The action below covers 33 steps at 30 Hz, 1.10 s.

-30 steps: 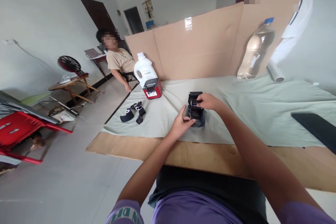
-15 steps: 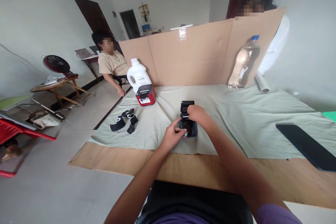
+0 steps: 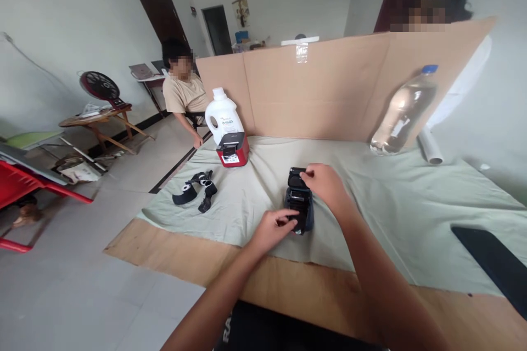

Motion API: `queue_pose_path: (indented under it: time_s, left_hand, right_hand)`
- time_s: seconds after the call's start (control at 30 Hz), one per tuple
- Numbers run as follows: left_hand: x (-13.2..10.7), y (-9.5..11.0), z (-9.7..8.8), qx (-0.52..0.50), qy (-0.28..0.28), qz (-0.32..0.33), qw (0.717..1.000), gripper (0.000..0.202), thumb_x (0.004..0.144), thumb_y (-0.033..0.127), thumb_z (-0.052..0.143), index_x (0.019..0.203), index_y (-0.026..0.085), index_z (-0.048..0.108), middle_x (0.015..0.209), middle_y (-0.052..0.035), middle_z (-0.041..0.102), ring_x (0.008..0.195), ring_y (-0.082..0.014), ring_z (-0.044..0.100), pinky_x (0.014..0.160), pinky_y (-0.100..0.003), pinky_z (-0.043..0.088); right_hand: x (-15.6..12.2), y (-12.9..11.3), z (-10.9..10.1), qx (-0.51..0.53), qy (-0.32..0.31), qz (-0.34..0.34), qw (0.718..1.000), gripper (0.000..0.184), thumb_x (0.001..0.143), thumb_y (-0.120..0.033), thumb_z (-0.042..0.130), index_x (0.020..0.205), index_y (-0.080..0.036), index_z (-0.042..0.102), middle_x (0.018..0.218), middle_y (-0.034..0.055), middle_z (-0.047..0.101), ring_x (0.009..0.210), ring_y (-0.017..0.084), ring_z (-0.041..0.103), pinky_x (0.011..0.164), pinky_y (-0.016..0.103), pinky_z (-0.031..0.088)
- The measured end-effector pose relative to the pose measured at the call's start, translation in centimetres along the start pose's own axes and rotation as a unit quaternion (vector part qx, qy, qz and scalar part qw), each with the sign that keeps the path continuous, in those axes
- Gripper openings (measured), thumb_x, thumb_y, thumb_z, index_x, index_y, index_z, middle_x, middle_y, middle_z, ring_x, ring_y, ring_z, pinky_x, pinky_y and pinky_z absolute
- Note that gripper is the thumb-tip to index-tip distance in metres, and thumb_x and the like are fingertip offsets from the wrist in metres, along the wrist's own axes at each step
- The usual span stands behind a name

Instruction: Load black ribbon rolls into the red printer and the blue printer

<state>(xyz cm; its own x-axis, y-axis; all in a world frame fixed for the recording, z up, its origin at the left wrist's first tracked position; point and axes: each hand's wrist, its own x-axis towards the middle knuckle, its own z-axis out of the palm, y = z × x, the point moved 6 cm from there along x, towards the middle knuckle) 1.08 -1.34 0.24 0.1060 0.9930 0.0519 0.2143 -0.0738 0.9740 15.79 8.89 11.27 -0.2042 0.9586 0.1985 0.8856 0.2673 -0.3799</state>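
Note:
A small dark label printer (image 3: pixel 310 218) stands on the cloth in front of me, its hinged lid (image 3: pixel 295 177) raised at the far end. A glossy black strip (image 3: pixel 300 219) lies over its near part. The thumb and fingers of my right hand (image 3: pixel 325 184) are closed on the lid's right edge. From the left, my left hand (image 3: pixel 275 229) grips the printer, its thumb and index finger pressing on the black strip. What its other fingers touch is hidden. Loose black rolls with white cores (image 3: pixel 197 191) lie to the left.
A red and black boxy device (image 3: pixel 234 156) stands before a white jug (image 3: pixel 222 115) at the back left. Behind runs a cardboard screen (image 3: pixel 313 88), with a clear bottle (image 3: pixel 405 109) at right. A dark phone-like slab (image 3: pixel 492 263) lies right. A person (image 3: pixel 185 93) sits beyond the table.
My right hand has gone from the printer's middle to the lid's edge. My left hand has shifted from the printer's side onto the black strip. The view has turned slightly.

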Motion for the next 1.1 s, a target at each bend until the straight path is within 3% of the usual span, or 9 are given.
queue_pose_path:
  time_s: [0.07,0.13,0.27,0.43,0.53,0.7,0.9,1.1]
  left_hand:
    - [0.1,-0.2,0.1,-0.016,-0.005,-0.008,1.0,0.028,0.08,0.041,0.073,0.098,0.022,0.08,0.059,-0.0007,0.065,0.054,-0.0149,0.061,0.056,-0.027,0.048]
    - [0.3,-0.5,0.2,-0.046,-0.014,-0.023,0.999,0.03,0.078,0.044,0.074,0.094,0.018,0.079,0.06,-0.0014,0.066,0.054,-0.0144,0.061,0.056,-0.026,0.048]
    - [0.4,-0.4,0.1,-0.079,-0.044,-0.058,0.994,0.035,0.074,0.044,0.078,0.09,0.014,0.075,0.058,-0.001,0.066,0.056,-0.0142,0.065,0.054,-0.021,0.043]
    - [0.0,-0.7,0.7,-0.102,-0.053,-0.076,0.99,0.03,0.074,0.041,0.077,0.086,0.013,0.073,0.058,-0.0012,0.066,0.053,-0.0137,0.064,0.052,-0.02,0.04]
    - [-0.2,-1.2,1.2,-0.102,-0.039,-0.06,0.992,0.026,0.076,0.036,0.074,0.086,0.013,0.072,0.058,-0.0011,0.065,0.053,-0.0144,0.065,0.053,-0.021,0.041]
    - [-0.2,-1.2,1.4,-0.084,-0.034,-0.029,0.995,0.017,0.077,0.027,0.069,0.086,0.013,0.073,0.058,0.0012,0.061,0.052,-0.0128,0.063,0.051,-0.02,0.04]
    - [-0.3,-0.6,1.1,-0.063,-0.041,-0.006,0.997,0.014,0.077,0.021,0.064,0.086,0.013,0.073,0.056,0.0021,0.06,0.051,-0.0118,0.061,0.052,-0.02,0.041]
    - [-0.4,-0.2,1.0,-0.045,-0.045,0.011,0.998,0.013,0.077,0.018,0.063,0.084,0.014,0.072,0.056,0.0029,0.058,0.051,-0.0116,0.061,0.053,-0.02,0.042]
  right_hand:
    - [0.6,0.6,-0.4,0.033,0.122,-0.012,0.992,0.027,0.092,-0.035,0.052,0.101,-0.019,0.071,0.106,0.0134,0.071,0.105,0.03,0.06,0.09,0.039,0.046]
    - [1.3,1.4,0.7,0.077,0.165,-0.024,0.983,0.03,0.09,-0.034,0.052,0.108,-0.016,0.069,0.11,0.0156,0.07,0.108,0.032,0.058,0.096,0.043,0.044]
    - [2.8,2.8,4.4,0.238,0.087,-0.008,0.967,0.023,0.086,-0.033,0.053,0.094,-0.02,0.069,0.098,0.0102,0.073,0.092,0.026,0.064,0.09,0.041,0.047]
    - [1.4,3.7,5.4,0.382,0.058,-0.012,0.922,0.024,0.076,-0.046,0.062,0.075,-0.022,0.063,0.083,0.0043,0.069,0.084,0.024,0.062,0.085,0.039,0.047]
    - [-1.0,4.2,6.4,0.421,0.025,-0.01,0.907,0.029,0.073,-0.048,0.067,0.086,-0.023,0.067,0.097,0.0061,0.068,0.097,0.027,0.062,0.09,0.04,0.047]
    - [-3.9,4.4,8.4,0.447,-0.042,-0.019,0.893,0.043,0.071,-0.037,0.066,0.113,-0.025,0.065,0.12,0.0065,0.064,0.116,0.029,0.057,0.104,0.045,0.043]
    - [-3.9,4.4,8.9,0.484,-0.07,0.013,0.872,0.062,0.068,-0.033,0.064,0.13,-0.029,0.057,0.135,0.0057,0.056,0.133,0.029,0.046,0.115,0.045,0.032]
    - [-4.1,5.0,9.5,0.522,-0.082,0.022,0.849,0.066,0.069,-0.031,0.064,0.135,-0.029,0.055,0.134,0.006,0.056,0.129,0.029,0.05,0.114,0.046,0.034]
